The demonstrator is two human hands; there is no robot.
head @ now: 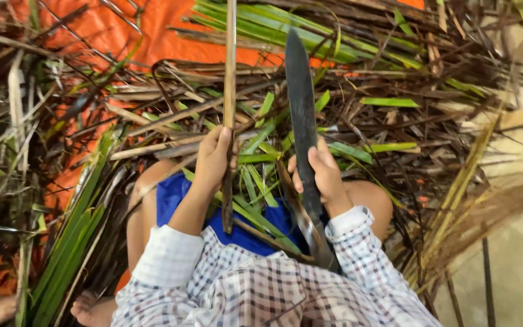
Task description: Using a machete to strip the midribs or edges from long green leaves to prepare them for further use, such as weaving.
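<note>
My left hand [214, 158] is closed around a long thin brown leaf stem [230, 72] that runs upright from my lap to the top of the view. My right hand [322, 175] grips a long dark knife [301, 103] low on its blade, with the tip pointing away from me and the handle hidden near my sleeve. The blade stands just right of the stem, apart from it. Both forearms wear checked sleeves, and blue shorts [174, 194] show between my knees.
Dry brown and green palm leaves [388, 103] lie heaped all around my legs on an orange sheet [116, 33]. A bundle of green leaves [68, 242] lies at the left. Bare pale ground [516, 260] shows at the right. A foot [92, 312] sits at bottom left.
</note>
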